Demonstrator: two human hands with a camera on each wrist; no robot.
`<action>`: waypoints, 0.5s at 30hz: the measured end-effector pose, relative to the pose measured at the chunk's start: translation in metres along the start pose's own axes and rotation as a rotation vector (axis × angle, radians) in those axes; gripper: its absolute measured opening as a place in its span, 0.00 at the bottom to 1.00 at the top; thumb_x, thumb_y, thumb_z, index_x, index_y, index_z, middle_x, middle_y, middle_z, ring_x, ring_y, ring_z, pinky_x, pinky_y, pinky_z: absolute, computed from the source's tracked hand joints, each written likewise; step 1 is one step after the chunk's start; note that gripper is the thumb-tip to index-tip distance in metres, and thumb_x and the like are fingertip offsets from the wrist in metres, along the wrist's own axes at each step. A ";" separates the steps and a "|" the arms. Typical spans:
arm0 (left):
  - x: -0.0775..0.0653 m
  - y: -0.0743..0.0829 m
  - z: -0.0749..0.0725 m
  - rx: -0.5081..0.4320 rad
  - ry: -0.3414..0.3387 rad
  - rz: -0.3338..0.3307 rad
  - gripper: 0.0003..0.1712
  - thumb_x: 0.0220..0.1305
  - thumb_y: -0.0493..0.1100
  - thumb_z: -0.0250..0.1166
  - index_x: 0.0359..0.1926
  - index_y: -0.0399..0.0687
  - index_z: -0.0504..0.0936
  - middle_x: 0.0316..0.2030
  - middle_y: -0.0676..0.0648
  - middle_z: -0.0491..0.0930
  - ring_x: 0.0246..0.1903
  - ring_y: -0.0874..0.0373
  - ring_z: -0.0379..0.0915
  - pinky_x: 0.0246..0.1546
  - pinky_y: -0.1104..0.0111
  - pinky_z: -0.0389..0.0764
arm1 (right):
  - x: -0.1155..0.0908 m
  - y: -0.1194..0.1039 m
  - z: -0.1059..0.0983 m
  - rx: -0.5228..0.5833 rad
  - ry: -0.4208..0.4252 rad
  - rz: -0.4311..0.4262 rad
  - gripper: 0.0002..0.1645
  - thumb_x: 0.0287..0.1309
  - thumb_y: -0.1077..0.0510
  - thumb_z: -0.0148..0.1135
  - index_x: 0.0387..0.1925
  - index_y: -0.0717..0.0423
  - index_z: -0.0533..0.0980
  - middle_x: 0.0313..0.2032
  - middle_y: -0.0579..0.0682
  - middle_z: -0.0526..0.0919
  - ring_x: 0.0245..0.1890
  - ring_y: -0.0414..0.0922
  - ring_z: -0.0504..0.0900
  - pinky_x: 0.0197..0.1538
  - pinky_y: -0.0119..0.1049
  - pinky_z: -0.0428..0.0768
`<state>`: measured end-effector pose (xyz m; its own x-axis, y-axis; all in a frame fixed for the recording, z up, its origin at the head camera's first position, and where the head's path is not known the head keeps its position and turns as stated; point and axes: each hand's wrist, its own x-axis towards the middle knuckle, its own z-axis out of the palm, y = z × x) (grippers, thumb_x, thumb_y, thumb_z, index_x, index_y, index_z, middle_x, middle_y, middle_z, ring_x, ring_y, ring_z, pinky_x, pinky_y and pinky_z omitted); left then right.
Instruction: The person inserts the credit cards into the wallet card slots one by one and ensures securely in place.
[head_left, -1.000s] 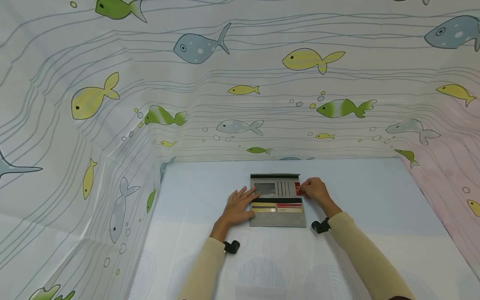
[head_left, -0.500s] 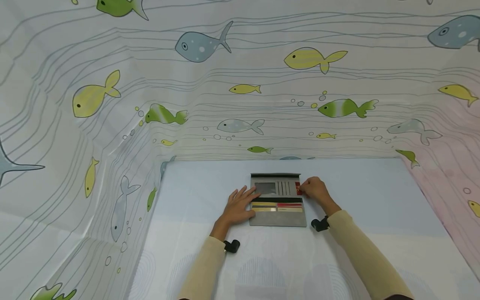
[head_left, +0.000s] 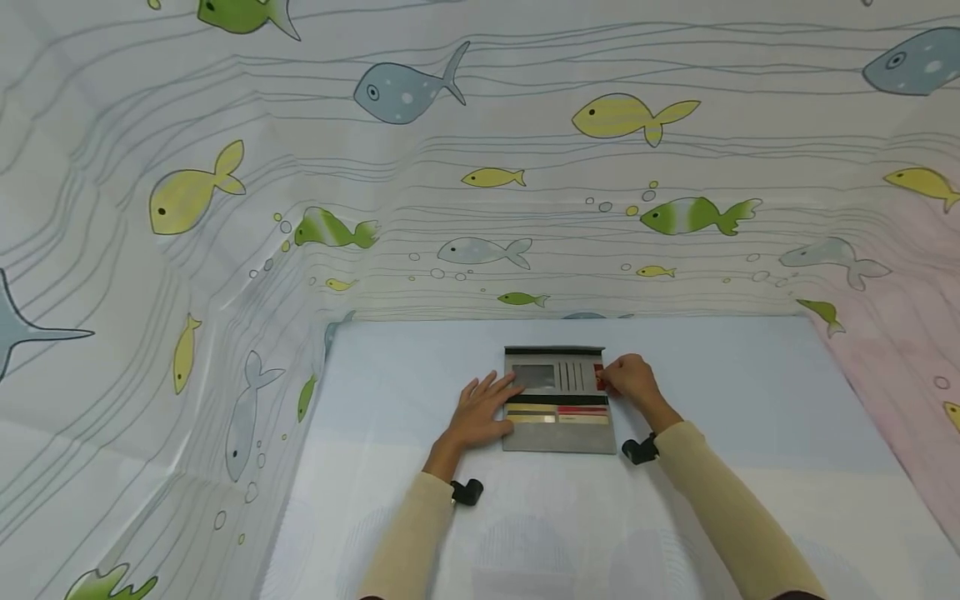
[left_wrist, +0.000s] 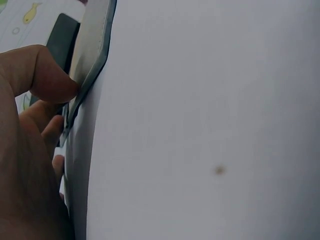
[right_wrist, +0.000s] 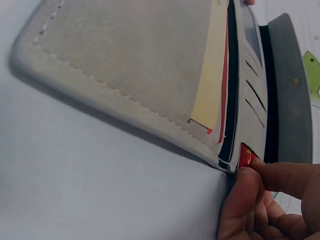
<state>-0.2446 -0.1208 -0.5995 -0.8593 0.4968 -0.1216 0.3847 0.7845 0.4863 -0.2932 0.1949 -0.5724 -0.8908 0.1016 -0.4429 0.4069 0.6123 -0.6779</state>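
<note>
A grey wallet (head_left: 558,437) lies unfolded on the table, its stitched lower panel nearest the person. Cards (head_left: 531,413) in yellow and red sit in the slots of that lower panel. My right hand (head_left: 633,382) pinches a red card (right_wrist: 246,156) between thumb and index finger at the right edge of the upper panel, where part of the card shows in a cut-out. My left hand (head_left: 480,412) lies spread at the wallet's left side, fingers over the edge near the clear window (head_left: 534,377). In the left wrist view its thumb (left_wrist: 55,82) touches the wallet's rim.
The table (head_left: 420,358) has a pale cover with faint round patterns. Behind and at the sides hangs a white sheet (head_left: 420,200) printed with fish and wavy lines. A dark flap (right_wrist: 292,90) with a snap stands raised along the wallet's far edge.
The view shifts slightly, so everything appears a little further right. Both hands keep their places on the wallet, and the red card shows little visible movement.
</note>
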 end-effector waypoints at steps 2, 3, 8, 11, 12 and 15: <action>0.000 0.001 0.000 -0.004 0.000 -0.001 0.41 0.56 0.51 0.54 0.74 0.65 0.65 0.78 0.58 0.53 0.79 0.50 0.42 0.76 0.47 0.43 | -0.001 0.000 -0.001 0.008 0.006 0.010 0.14 0.64 0.57 0.61 0.36 0.67 0.81 0.31 0.56 0.85 0.25 0.42 0.79 0.27 0.30 0.79; 0.000 0.002 0.000 -0.007 0.002 -0.002 0.41 0.56 0.51 0.54 0.74 0.65 0.65 0.78 0.58 0.53 0.79 0.50 0.42 0.76 0.47 0.43 | -0.002 0.001 -0.002 0.010 0.007 0.010 0.14 0.65 0.57 0.61 0.36 0.67 0.81 0.31 0.56 0.85 0.25 0.42 0.79 0.27 0.30 0.78; 0.001 0.004 -0.002 -0.014 0.004 0.005 0.41 0.56 0.51 0.54 0.74 0.65 0.65 0.78 0.57 0.53 0.79 0.49 0.42 0.76 0.46 0.43 | -0.001 0.003 -0.003 0.023 0.007 0.016 0.15 0.65 0.56 0.62 0.36 0.67 0.81 0.29 0.55 0.85 0.23 0.41 0.79 0.27 0.30 0.78; 0.001 0.003 -0.001 -0.001 0.000 0.004 0.41 0.56 0.52 0.54 0.74 0.65 0.64 0.78 0.57 0.53 0.79 0.49 0.42 0.76 0.46 0.43 | 0.000 0.004 -0.002 0.032 0.001 0.021 0.15 0.65 0.56 0.62 0.38 0.68 0.81 0.30 0.55 0.85 0.23 0.41 0.80 0.27 0.30 0.79; 0.001 0.003 -0.001 0.003 -0.002 0.003 0.41 0.56 0.52 0.53 0.74 0.65 0.64 0.78 0.57 0.52 0.79 0.49 0.42 0.76 0.46 0.44 | 0.000 0.004 -0.002 0.035 -0.001 0.019 0.15 0.65 0.56 0.62 0.38 0.68 0.82 0.29 0.55 0.85 0.23 0.41 0.80 0.26 0.30 0.79; 0.000 0.003 0.000 0.012 -0.002 0.000 0.41 0.57 0.52 0.53 0.75 0.65 0.64 0.78 0.57 0.52 0.79 0.50 0.42 0.76 0.46 0.44 | 0.001 0.003 -0.001 0.042 -0.017 -0.001 0.14 0.63 0.58 0.62 0.36 0.69 0.82 0.27 0.53 0.85 0.21 0.40 0.80 0.26 0.31 0.80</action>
<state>-0.2439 -0.1183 -0.5978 -0.8586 0.4977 -0.1232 0.3891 0.7890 0.4756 -0.2929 0.1973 -0.5745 -0.8878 0.0871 -0.4519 0.4142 0.5790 -0.7023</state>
